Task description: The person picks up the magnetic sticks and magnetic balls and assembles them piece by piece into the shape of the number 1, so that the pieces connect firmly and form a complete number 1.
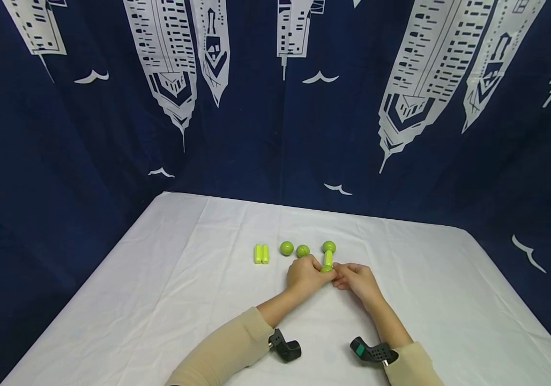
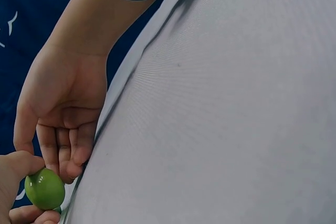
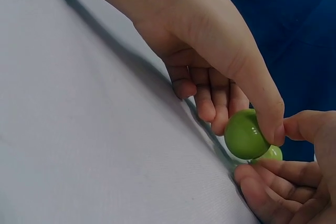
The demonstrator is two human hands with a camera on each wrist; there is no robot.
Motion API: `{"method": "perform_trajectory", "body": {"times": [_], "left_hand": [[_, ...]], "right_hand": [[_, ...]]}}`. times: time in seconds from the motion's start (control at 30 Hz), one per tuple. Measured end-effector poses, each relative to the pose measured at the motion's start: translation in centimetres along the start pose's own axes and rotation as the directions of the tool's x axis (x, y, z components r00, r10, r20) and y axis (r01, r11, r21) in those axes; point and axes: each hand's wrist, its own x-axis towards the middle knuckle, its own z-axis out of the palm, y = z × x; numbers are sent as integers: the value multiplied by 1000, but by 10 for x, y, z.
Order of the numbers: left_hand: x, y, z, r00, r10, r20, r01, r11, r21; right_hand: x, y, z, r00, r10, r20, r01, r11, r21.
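Note:
My left hand (image 1: 306, 276) pinches a glossy green ball (image 2: 44, 189) between thumb and fingers. In the head view this ball is mostly hidden at the near end of a yellow-green cylinder (image 1: 328, 258), with another green ball (image 1: 329, 246) at its far end. From the right, my right hand (image 1: 356, 281) meets the left thumb; its thumb touches that thumb in the right wrist view, while its loosely bent fingers (image 3: 262, 184) lie close under the ball. Whether those fingers bear on the ball I cannot tell. Behind it a lighter green piece (image 3: 271, 153) peeks out.
Two loose yellow-green cylinders (image 1: 261, 254) stand side by side left of the hands. Between them and the joined pieces are two green balls (image 1: 287, 248). A white cloth (image 1: 198, 300) covers the table, and a dark blue patterned curtain (image 1: 256, 134) hangs behind its far edge.

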Motion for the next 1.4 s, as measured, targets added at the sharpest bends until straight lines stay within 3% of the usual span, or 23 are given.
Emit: {"method": "perform_trajectory", "body": {"times": [0.4,0.73,1.17,1.4], "left_hand": [[1,0,0,1000,-20,-2,20,1000,12],[2,-2,3,1000,6,-31,-5,999,32],[-3,-3,0,999,43,-9,-42,998,37],[-5,-2,-3,999,35,16,-35,999,17]], "right_hand": [[1,-1,6,999,17,44,-15,999,-28],[0,2,9,999,11,36,-12,1000,27],[0,3,15,999,24,-21,-24,999,35],[1,6,17,999,16,-42,-17,1000,-26]]}}
